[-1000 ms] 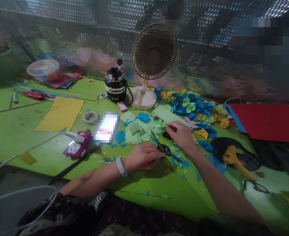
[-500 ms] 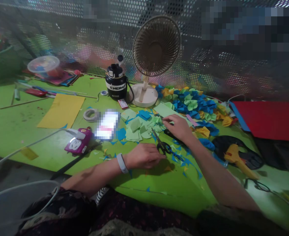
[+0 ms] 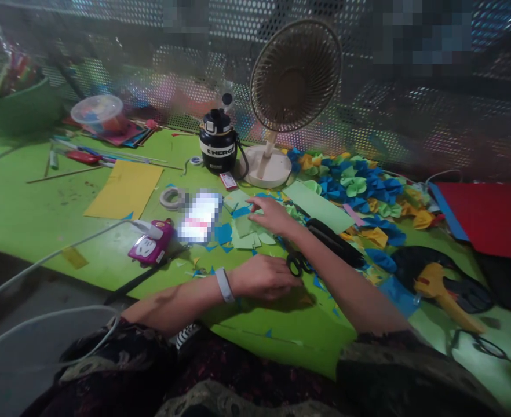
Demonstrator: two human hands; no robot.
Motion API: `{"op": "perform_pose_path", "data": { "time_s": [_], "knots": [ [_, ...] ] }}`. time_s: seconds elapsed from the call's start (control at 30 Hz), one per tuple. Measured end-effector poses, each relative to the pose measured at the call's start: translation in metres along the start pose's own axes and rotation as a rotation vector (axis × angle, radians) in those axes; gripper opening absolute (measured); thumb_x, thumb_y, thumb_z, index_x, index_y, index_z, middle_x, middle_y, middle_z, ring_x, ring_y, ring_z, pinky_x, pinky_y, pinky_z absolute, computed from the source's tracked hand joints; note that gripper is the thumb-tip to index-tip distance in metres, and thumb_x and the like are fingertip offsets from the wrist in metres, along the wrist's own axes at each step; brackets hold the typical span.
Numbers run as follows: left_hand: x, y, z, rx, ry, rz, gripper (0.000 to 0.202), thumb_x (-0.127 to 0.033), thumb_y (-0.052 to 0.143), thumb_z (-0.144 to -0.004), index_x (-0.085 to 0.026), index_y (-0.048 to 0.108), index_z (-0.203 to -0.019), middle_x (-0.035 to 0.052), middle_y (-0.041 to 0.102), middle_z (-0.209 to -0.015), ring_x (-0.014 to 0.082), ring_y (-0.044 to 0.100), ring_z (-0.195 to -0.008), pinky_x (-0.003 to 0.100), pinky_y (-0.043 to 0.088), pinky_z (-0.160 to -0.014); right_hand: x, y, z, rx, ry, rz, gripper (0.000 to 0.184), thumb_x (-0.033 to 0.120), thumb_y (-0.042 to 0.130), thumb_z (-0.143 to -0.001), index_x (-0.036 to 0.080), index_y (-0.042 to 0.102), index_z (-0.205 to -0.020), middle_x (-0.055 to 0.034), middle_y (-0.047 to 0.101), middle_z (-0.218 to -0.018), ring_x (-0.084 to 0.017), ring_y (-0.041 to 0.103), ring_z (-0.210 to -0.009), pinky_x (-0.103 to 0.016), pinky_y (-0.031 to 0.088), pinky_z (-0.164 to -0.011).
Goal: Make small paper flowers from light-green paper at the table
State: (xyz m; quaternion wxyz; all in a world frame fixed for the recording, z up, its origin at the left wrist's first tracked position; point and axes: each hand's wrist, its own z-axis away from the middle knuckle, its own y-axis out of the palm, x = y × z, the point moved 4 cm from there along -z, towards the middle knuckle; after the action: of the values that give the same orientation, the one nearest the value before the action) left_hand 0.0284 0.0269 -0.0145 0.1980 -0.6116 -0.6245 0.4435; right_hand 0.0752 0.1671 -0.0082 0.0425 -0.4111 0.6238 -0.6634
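– Around?
– Perforated metal screen behind; green table below; desk fan, black flask, paper-flower heap on it. Black tube right along R forearm.
– Hands?
– R hand: fingers spread wide, resting on lt-green paper scraps. L hand: curled, right by black scissors, on table; grip unclear.

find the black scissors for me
In the head view, the black-handled scissors lie on the green tabletop at the fingertips of the left hand, beside the right forearm, among blue paper scraps.
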Motion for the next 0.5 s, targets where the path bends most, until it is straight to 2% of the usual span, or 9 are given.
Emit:
{"op": "perform_pose_path", "data": {
  "time_s": [0.07,0.13,0.27,0.4,0.43,0.5],
  "knots": [
    [0.000,0.000,0.000,-0.002,-0.002,0.002,0.021,-0.020,0.049,-0.093,-0.017,0.066,-0.105,0.0049,0.073,-0.082,0.0166,0.065,-0.074,0.029,0.052,-0.065,0.002,-0.002,0.002,-0.012,-0.037,-0.017,0.030,0.016,0.065,-0.080,0.019,0.072,-0.109,-0.0056,0.074,-0.095,-0.024,0.064,-0.098,-0.037,0.047,-0.092],
    [0.001,0.000,0.000,0.004,-0.010,0.003,0.020,-0.020,0.049,-0.093,-0.017,0.066,-0.104,0.0049,0.073,-0.083,0.0167,0.065,-0.075,0.029,0.052,-0.066,0.000,-0.009,0.005,-0.053,-0.051,-0.030,0.024,0.019,0.065,-0.081,0.019,0.073,-0.104,-0.0063,0.074,-0.098,-0.024,0.064,-0.099,-0.037,0.047,-0.093],
    [0.000,0.001,0.000,0.029,-0.007,0.003,0.022,-0.022,0.049,-0.094,-0.016,0.067,-0.106,0.0049,0.074,-0.085,0.0161,0.065,-0.076,0.028,0.052,-0.067,-0.023,-0.031,0.008,-0.172,0.088,0.031,0.029,0.026,0.063,-0.084,0.016,0.071,-0.111,-0.0105,0.072,-0.109,-0.025,0.064,-0.104,-0.037,0.047,-0.095],
    [0.000,0.001,0.000,0.021,0.006,-0.003,0.022,-0.021,0.050,-0.093,-0.016,0.066,-0.106,0.0043,0.074,-0.085,0.0164,0.065,-0.076,0.029,0.051,-0.066,-0.039,-0.030,0.005,-0.091,0.157,0.221,0.048,0.038,0.072,-0.077,0.014,0.067,-0.118,-0.0153,0.069,-0.119,-0.031,0.061,-0.111,-0.040,0.046,-0.096],
    [0.000,0.002,0.001,0.019,0.004,-0.005,0.022,-0.022,0.049,-0.093,-0.016,0.066,-0.106,0.0042,0.074,-0.085,0.0164,0.065,-0.075,0.029,0.051,-0.065,-0.040,-0.027,0.005,-0.070,0.164,0.270,0.048,0.038,0.073,-0.076,0.015,0.068,-0.118,-0.0157,0.069,-0.119,-0.032,0.061,-0.111,-0.041,0.047,-0.095],
    [0.001,0.003,0.001,0.016,0.000,-0.009,0.023,-0.022,0.048,-0.094,-0.016,0.066,-0.106,0.0040,0.074,-0.084,0.0163,0.065,-0.075,0.029,0.052,-0.065,-0.039,-0.022,0.004,-0.061,0.186,0.357,0.033,0.032,0.068,-0.079,0.017,0.071,-0.108,-0.0155,0.071,-0.112,-0.031,0.063,-0.106,-0.040,0.047,-0.092]
  ]
}}
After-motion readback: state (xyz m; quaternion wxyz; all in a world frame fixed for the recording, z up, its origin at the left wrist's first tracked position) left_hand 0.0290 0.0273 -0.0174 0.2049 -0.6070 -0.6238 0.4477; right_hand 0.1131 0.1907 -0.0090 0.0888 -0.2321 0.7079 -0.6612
